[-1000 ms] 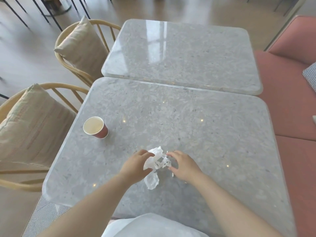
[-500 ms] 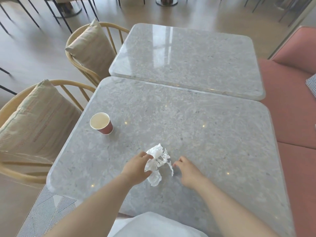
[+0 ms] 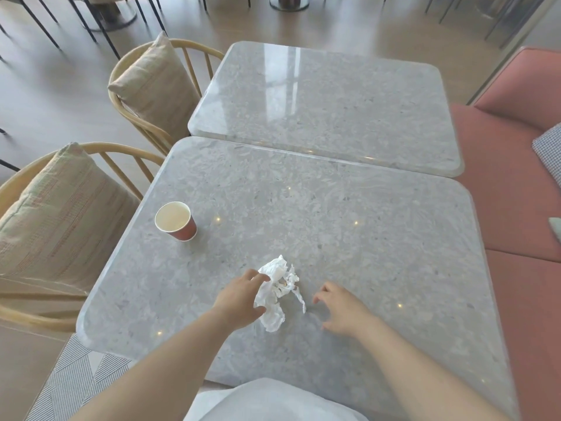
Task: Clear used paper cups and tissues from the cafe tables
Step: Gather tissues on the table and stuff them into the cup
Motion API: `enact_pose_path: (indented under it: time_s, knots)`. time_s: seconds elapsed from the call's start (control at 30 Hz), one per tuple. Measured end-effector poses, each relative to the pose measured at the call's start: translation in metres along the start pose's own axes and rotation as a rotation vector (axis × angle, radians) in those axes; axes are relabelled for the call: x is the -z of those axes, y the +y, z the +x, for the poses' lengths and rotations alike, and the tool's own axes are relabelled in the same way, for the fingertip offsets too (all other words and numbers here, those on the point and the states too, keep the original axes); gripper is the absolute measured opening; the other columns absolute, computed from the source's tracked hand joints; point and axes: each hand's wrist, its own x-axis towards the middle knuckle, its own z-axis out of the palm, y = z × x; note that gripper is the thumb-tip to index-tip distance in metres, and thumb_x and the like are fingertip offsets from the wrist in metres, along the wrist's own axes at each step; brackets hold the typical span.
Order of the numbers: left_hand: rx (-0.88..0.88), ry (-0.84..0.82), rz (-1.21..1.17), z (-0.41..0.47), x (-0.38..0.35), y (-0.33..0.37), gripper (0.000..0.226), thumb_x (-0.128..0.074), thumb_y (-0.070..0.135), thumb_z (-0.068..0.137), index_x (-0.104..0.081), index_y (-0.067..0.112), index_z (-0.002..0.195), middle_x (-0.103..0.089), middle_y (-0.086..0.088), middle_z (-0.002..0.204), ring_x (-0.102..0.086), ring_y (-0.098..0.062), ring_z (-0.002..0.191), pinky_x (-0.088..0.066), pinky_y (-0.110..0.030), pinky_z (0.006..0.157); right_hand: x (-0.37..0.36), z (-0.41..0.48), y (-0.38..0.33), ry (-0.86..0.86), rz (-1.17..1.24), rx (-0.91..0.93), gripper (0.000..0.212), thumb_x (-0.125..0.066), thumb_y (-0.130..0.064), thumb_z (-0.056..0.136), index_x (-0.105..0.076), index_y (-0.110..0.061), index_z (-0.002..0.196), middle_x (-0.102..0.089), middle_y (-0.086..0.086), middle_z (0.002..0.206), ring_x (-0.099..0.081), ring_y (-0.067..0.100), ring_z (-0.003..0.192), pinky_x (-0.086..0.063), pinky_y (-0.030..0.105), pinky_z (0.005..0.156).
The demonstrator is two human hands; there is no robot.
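Observation:
A crumpled white tissue (image 3: 277, 291) lies near the front of the near grey stone table (image 3: 379, 244). My left hand (image 3: 239, 297) grips its left side, thumb and fingers curled round the paper. My right hand (image 3: 341, 308) hovers just right of the tissue, fingers loosely curled, holding nothing and apart from the paper. An upright red paper cup (image 3: 176, 220) with a pale inside stands near the table's left edge, well away from both hands.
A second grey table (image 3: 328, 101) butts against the far edge. Two wooden chairs with beige cushions (image 3: 60, 220) (image 3: 156, 83) stand on the left. A pink bench (image 3: 516, 183) runs along the right, with a checked cushion (image 3: 549, 150).
My right hand has let go of the tissue and drawn away to the right. My left hand keeps hold of the tissue. The cup has not moved.

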Motion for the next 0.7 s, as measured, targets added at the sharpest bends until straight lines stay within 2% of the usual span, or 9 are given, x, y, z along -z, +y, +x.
enact_pose_path:
  time_s: [0.1, 0.17, 0.27, 0.43, 0.6, 0.7]
  knots:
    - [0.001, -0.015, 0.02, -0.001, -0.004, 0.001, 0.059, -0.063, 0.033, 0.082, -0.035, 0.034, 0.134, -0.035, 0.01, 0.138, -0.05, -0.016, 0.11, -0.05, -0.033, 0.082, -0.005, 0.002, 0.0, 0.043, 0.029, -0.014, 0.034, -0.049, -0.001, 0.08, -0.058, -0.016, 0.109, -0.048, 0.007, 0.114, -0.052, 0.025, 0.103, -0.04, 0.027, 0.081]
    - [0.005, -0.013, 0.016, -0.001, -0.004, -0.001, 0.06, -0.063, 0.03, 0.082, -0.034, 0.033, 0.135, -0.035, 0.009, 0.138, -0.051, -0.016, 0.11, -0.05, -0.032, 0.082, -0.005, 0.006, -0.002, 0.075, 0.061, -0.009, 0.032, -0.047, 0.0, 0.08, -0.059, -0.016, 0.105, -0.051, 0.006, 0.111, -0.053, 0.024, 0.098, -0.038, 0.025, 0.076]
    - [0.019, 0.007, -0.014, -0.003, -0.002, -0.003, 0.058, -0.061, 0.03, 0.083, -0.035, 0.033, 0.135, -0.034, 0.01, 0.137, -0.052, -0.013, 0.105, -0.052, -0.03, 0.075, 0.001, 0.008, -0.002, 0.095, 0.035, 0.033, 0.025, -0.055, -0.017, 0.082, -0.057, -0.02, 0.106, -0.05, 0.001, 0.11, -0.053, 0.021, 0.097, -0.039, 0.027, 0.074]
    - [0.026, 0.042, -0.027, -0.003, 0.002, -0.004, 0.052, -0.057, 0.034, 0.086, -0.036, 0.036, 0.133, -0.036, 0.012, 0.136, -0.051, -0.011, 0.106, -0.048, -0.024, 0.068, 0.006, -0.004, 0.017, 0.016, -0.066, 0.069, 0.034, -0.058, -0.039, 0.082, -0.055, -0.022, 0.112, -0.046, -0.001, 0.115, -0.048, 0.017, 0.107, -0.041, 0.028, 0.081]
    - [-0.023, 0.091, -0.022, 0.002, 0.003, 0.014, 0.058, -0.055, 0.035, 0.087, -0.031, 0.035, 0.139, -0.034, 0.012, 0.141, -0.045, -0.014, 0.119, -0.047, -0.029, 0.085, 0.005, -0.019, 0.027, 0.012, -0.015, 0.035, 0.037, -0.055, -0.041, 0.086, -0.053, -0.023, 0.117, -0.043, -0.002, 0.118, -0.049, 0.017, 0.106, -0.04, 0.026, 0.083]
    - [-0.089, 0.083, 0.007, 0.001, 0.004, 0.023, 0.059, -0.054, 0.035, 0.087, -0.029, 0.035, 0.14, -0.031, 0.011, 0.144, -0.039, -0.015, 0.126, -0.046, -0.033, 0.092, 0.002, -0.024, 0.027, -0.033, -0.003, 0.028, 0.039, -0.059, -0.021, 0.081, -0.052, -0.02, 0.119, -0.041, 0.001, 0.118, -0.048, 0.02, 0.105, -0.04, 0.026, 0.082]
